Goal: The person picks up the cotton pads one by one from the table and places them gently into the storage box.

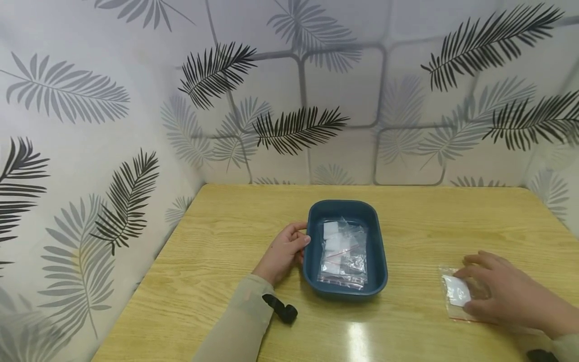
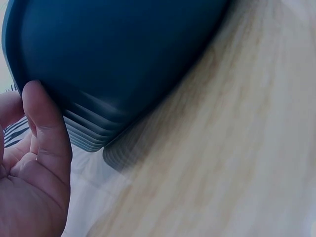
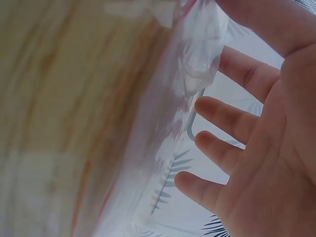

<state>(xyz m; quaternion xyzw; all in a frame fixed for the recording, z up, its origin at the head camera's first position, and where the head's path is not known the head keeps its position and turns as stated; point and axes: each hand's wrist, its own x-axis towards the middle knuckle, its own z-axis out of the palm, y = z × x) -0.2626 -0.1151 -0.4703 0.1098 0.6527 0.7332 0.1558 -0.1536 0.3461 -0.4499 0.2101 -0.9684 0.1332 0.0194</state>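
Observation:
A dark blue plastic bin (image 1: 383, 271) stands on the table, several clear zip-lock bags (image 1: 344, 256) with white inserts lying inside. At its left side my left hand (image 1: 282, 251) holds the bin, the thumb (image 2: 42, 111) against the rim. To the right, my right hand (image 1: 506, 291) pinches a clear zip-lock bag (image 1: 457, 291) that has a white piece inside and a red seal line. In the right wrist view the bag (image 3: 158, 118) hangs at the thumb and forefinger, while the other fingers (image 3: 224, 118) are spread; the exact pinch point lies outside that view.
The wooden table (image 1: 226, 221) runs back to a wall (image 1: 344, 161) covered in leaf-patterned sheeting, with more of it along the left side. Something clear, perhaps another bag (image 1: 526, 330), shows under the right wrist. A black strap (image 1: 280, 307) sits on the left wrist.

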